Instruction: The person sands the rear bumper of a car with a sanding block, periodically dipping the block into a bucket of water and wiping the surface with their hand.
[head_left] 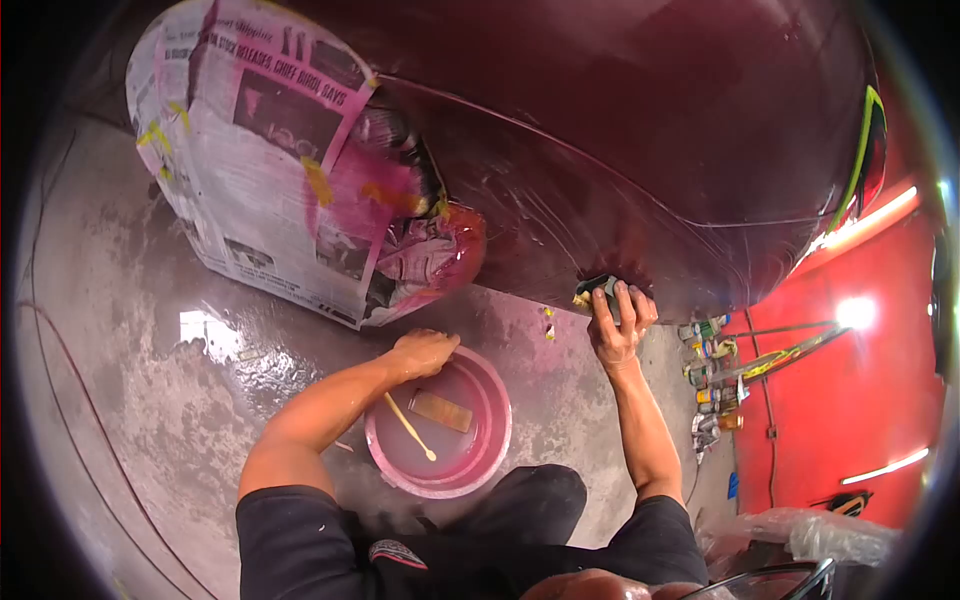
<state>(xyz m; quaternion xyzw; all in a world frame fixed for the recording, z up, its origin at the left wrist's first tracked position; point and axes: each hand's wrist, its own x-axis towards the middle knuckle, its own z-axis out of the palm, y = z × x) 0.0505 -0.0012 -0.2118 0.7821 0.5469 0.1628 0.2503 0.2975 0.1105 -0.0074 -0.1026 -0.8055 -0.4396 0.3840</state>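
Right of centre, my right hand (622,322) grips one dark pad (598,285); lower centre, by one tub (506,405), my left hand's (427,352) grip is unclear.

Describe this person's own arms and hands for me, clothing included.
Both the left hand and the right hand are ungloved, with bare wrists and forearms. The black T-shirt has short, plain sleeves ending above the elbows. No watch or bracelet shows.

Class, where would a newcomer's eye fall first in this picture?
Probably on the glossy dark red car body across the top, where the right hand holds a dark pad against its lower edge. Next, the pink-stained newspaper at upper left, then the pink basin of cloudy water at lower centre.
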